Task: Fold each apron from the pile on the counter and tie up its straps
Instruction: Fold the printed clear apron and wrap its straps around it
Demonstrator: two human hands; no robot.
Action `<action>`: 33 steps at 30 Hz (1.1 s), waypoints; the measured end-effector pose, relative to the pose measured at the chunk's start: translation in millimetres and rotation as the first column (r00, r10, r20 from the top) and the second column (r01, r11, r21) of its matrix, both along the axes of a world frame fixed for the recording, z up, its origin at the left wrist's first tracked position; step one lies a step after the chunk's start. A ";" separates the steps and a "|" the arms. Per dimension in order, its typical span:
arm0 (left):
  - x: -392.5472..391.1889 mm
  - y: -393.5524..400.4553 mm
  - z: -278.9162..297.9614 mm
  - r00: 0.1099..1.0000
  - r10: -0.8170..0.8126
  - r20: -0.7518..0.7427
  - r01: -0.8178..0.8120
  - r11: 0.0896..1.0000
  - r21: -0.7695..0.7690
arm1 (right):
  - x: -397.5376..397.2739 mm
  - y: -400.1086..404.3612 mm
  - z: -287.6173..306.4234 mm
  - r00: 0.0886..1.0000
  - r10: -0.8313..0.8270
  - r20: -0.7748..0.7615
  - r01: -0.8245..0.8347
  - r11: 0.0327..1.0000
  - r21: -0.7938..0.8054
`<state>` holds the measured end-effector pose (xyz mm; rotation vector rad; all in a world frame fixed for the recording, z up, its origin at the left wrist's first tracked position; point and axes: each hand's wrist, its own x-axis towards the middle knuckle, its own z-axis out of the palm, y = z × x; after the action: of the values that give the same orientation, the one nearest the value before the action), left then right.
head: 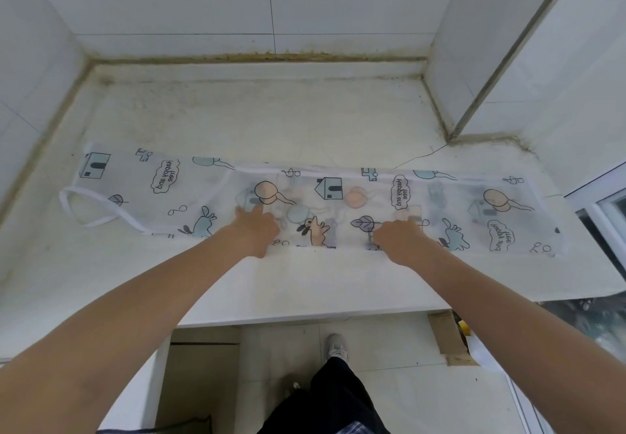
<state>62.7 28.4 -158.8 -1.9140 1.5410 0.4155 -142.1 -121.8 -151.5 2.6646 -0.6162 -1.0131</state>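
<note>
A thin translucent apron point(338, 203) printed with cartoon houses, rabbits and "Happy and free" bubbles lies folded into a long strip across the white counter point(271, 122). Its white strap point(91, 206) loops off the left end. My left hand point(255, 230) presses on the strip left of the middle, fingers lying forward on the fabric. My right hand point(401, 235) presses flat on it right of the middle, near the front fold. Neither hand grips the cloth.
Tiled walls point(169, 0) close in the counter at the back and left; a tiled column point(474, 61) juts in at the back right. A window frame point(603, 203) sits at the right end. Below the counter edge are the floor, my leg and shoe point(337, 349), and cardboard point(447, 335).
</note>
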 end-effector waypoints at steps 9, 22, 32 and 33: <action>-6.5 -2.1 14.0 0.990 0.099 -0.102 -0.097 0.995 0.028 | -6.8 1.4 11.5 0.993 -0.113 -0.033 0.117 0.967 0.225; -40.9 -22.3 -14.8 0.759 0.600 -0.252 -0.628 0.777 -0.041 | 21.7 17.4 15.0 0.931 -0.233 0.282 0.093 0.897 0.432; -3.3 -20.2 -10.4 0.755 0.598 -0.269 -0.623 0.782 -0.009 | -8.3 -27.7 2.1 0.907 -0.376 0.191 0.297 0.891 0.343; -0.5 -21.9 -11.7 0.760 0.593 -0.268 -0.619 0.785 -0.019 | -7.6 -26.5 2.7 0.907 -0.377 0.188 0.302 0.893 0.335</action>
<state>62.2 6.4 -170.5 -2.5149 1.0468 0.8994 -149.7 -148.4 -148.9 3.0527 -1.1017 -0.9197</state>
